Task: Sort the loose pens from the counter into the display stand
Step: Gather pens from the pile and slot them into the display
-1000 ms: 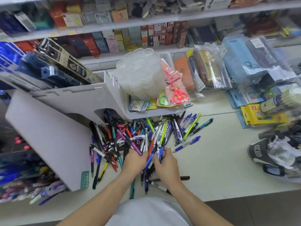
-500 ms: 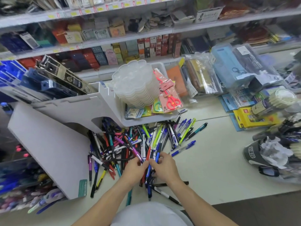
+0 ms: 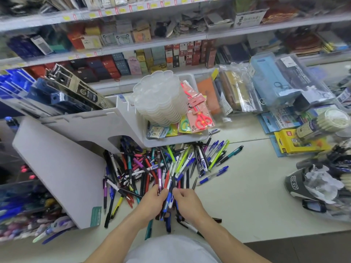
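A big heap of loose pens (image 3: 161,168) in many colours lies on the white counter (image 3: 247,196), spilling out from under the white display stand (image 3: 62,168) at the left. My left hand (image 3: 152,201) and my right hand (image 3: 187,201) meet at the heap's near edge. Between them they grip a small bunch of pens (image 3: 168,196), mostly blue and white, standing up off the counter. A purple pen (image 3: 160,179) sticks up from my left hand's fingers. How many pens each hand holds is hidden.
A white tray (image 3: 171,141) with stacked clear palettes (image 3: 159,97) and scissors packs sits behind the heap. Bagged stationery (image 3: 266,88) and a yellow box (image 3: 296,141) lie at the right, a grey cap (image 3: 298,185) at the far right. Shelves fill the back.
Both hands have lifted slightly off the heap and drawn together, gathering a bunch of pens upright between them. The camera tilted up a little.
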The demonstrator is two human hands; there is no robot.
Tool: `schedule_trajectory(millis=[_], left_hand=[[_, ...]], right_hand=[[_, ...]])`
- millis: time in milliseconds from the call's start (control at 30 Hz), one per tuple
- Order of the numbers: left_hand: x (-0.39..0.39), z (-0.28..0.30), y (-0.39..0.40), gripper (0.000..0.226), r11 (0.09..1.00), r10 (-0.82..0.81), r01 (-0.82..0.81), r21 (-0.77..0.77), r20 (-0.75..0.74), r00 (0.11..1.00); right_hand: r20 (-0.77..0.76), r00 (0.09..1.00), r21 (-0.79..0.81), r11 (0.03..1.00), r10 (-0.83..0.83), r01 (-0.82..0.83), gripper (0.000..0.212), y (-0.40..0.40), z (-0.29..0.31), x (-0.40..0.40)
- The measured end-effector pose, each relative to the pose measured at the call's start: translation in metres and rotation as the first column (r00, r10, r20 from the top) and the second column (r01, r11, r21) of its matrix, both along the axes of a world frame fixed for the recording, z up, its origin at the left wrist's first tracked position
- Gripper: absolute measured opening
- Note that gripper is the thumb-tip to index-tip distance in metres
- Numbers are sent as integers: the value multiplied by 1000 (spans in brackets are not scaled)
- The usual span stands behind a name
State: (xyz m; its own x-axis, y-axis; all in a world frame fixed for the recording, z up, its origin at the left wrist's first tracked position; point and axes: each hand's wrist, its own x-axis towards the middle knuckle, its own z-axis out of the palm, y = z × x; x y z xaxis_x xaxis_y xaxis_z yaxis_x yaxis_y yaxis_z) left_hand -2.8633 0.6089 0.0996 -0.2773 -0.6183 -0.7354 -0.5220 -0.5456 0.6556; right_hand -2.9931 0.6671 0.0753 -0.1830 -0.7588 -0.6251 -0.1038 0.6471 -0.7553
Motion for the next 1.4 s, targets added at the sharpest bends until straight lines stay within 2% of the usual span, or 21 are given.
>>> schedule_trajectory(millis=[33, 133, 233, 333, 367, 433, 633, 733, 867, 933, 1067, 1167, 1267, 1300, 1400], left_hand=[[2, -1, 1, 19, 1000, 3, -3, 17, 1, 1000], [7, 7, 6, 17, 999, -7, 7, 39, 5, 1000], [14, 6, 8, 7, 999, -12, 12, 31, 9, 1000], [19, 2, 10, 32, 998, -12, 10, 67, 26, 1000], [21, 3, 11, 34, 998, -19, 17, 57, 21, 1000], [22, 5, 12, 21, 999, -36, 36, 19, 2, 999], [31, 15, 12, 22, 987, -101, 98, -125, -17, 995], [40, 16, 6, 23, 995, -71, 68, -75, -39, 997], [48, 20, 3, 23, 987, -163, 162, -25, -52, 985], [50, 21, 4, 23, 970, -243, 241, -42, -46, 969], [47, 28, 5, 21, 956, -287, 284, -79, -27, 958], [46, 34, 4, 21, 939, -342, 341, -44, -17, 940], [48, 31, -2, 60, 931, -363, 364, 12, -30, 931], [47, 31, -4, 63, 938, -340, 343, 54, -58, 939], [40, 31, -7, 38, 954, -221, 254, 161, -197, 955]], right_hand=[[19, 1000, 7, 1000, -11, 11, 51, 1, 0, 1], [248, 968, 62, 998, -42, 28, 51, 5, 2, 0], [372, 926, 89, 996, -61, 30, 34, 5, 8, -2], [459, 872, 156, 982, -167, 106, 27, 5, 10, -2], [480, 855, 170, 977, -194, 126, 24, 5, 12, 0], [494, 841, 167, 974, -218, 154, 22, 5, 19, 4], [519, 829, 147, 977, -207, 152, 23, 4, 25, 8], [576, 790, 184, 975, -211, 126, 17, -1, 24, 6], [656, 732, 201, 977, -186, 69, 36, -11, 22, 4], [643, 740, 216, 974, -198, 73, 33, -12, 20, 7], [534, 807, 193, 966, -253, 175, 35, -12, 13, 19], [553, 779, 156, 955, -296, 252, 23, -13, 14, 21], [567, 791, 108, 973, -227, 202, 24, -18, 17, 12], [559, 808, 88, 982, -189, 169, 27, -20, 16, 9], [536, 840, 14, 996, -83, 89, 29, -26, 15, -1]])
